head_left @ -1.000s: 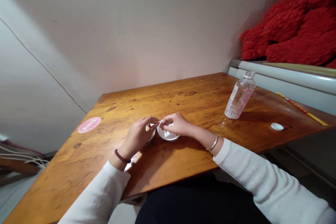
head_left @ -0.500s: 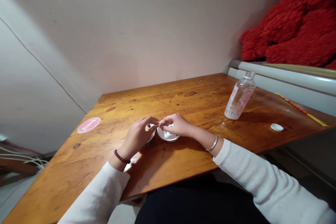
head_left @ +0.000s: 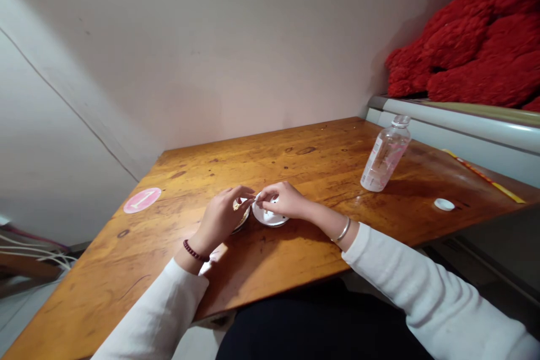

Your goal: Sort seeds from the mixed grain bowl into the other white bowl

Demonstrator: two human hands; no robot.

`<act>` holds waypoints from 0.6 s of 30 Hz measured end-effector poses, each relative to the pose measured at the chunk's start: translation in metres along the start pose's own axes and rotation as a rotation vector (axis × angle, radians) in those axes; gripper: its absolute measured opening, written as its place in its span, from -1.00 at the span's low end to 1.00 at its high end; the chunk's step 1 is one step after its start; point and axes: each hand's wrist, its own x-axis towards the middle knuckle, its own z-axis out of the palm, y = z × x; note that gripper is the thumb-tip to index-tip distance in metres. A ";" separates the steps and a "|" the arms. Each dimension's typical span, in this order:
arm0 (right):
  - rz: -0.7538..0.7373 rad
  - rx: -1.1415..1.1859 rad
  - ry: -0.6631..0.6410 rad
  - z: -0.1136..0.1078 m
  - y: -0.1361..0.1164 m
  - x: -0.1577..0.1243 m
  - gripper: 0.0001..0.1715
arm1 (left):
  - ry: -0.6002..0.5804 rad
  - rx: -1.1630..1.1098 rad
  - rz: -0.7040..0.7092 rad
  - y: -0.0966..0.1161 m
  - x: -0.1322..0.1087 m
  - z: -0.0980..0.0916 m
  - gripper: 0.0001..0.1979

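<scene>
Both of my hands meet over two small round dishes near the middle of the wooden table [head_left: 295, 163]. My left hand [head_left: 221, 218] curls over a small dish with a golden inside [head_left: 243, 217], its thumb and forefinger pinched together on something too small to make out. My right hand [head_left: 283, 200] rests on a white round dish [head_left: 268, 217], fingertips pinched at the dish's left rim, close to the left hand's fingertips. What the right fingers pinch is hidden.
An uncapped clear plastic bottle [head_left: 385, 154] stands at the right, its white cap [head_left: 444, 204] lying nearer the table's right edge. A pink round sticker with a "1" [head_left: 142, 200] lies at the left. A red fluffy heap [head_left: 472, 45] sits on a grey ledge behind.
Almost nothing: my fingertips shift slightly over the two dishes while both hands stay in place.
</scene>
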 end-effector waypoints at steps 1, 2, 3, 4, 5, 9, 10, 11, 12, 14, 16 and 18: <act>0.000 0.000 0.002 0.000 0.000 0.000 -0.82 | 0.002 0.002 -0.002 0.000 0.000 0.000 -0.84; 0.000 0.000 0.004 0.000 0.000 0.000 -0.82 | 0.003 0.006 -0.005 0.000 0.000 0.000 -0.84; 0.001 0.002 0.005 0.001 0.000 0.000 -0.81 | 0.003 0.010 -0.009 0.000 0.000 0.000 -0.83; 0.002 0.004 0.007 0.001 0.001 0.000 -0.81 | 0.003 0.013 -0.012 0.000 0.000 0.000 -0.83; 0.002 0.006 0.008 0.001 0.001 0.000 -0.82 | 0.002 0.014 -0.013 0.000 0.000 0.000 -0.83; -0.003 0.007 0.013 0.001 0.002 0.000 -0.82 | 0.003 -0.009 0.009 -0.001 0.000 0.000 -0.84; -0.005 0.006 0.012 0.001 0.002 0.000 -0.82 | 0.003 -0.016 0.017 -0.001 0.000 0.000 -0.84; -0.005 0.005 0.010 0.002 0.002 0.000 -0.82 | 0.001 -0.020 0.022 -0.001 0.000 0.000 -0.84; -0.003 0.005 0.008 0.002 0.002 0.000 -0.81 | 0.000 -0.022 0.025 -0.001 -0.001 0.000 -0.83; 0.008 0.013 0.008 0.002 0.002 0.000 -0.81 | -0.003 -0.025 0.027 0.000 -0.001 -0.001 -0.83; 0.022 0.030 0.005 0.002 0.002 0.000 -0.80 | 0.000 -0.025 0.027 0.000 -0.001 -0.001 -0.82; 0.030 0.041 0.000 0.002 0.001 0.001 -0.79 | -0.003 -0.023 0.024 0.000 0.000 0.000 -0.81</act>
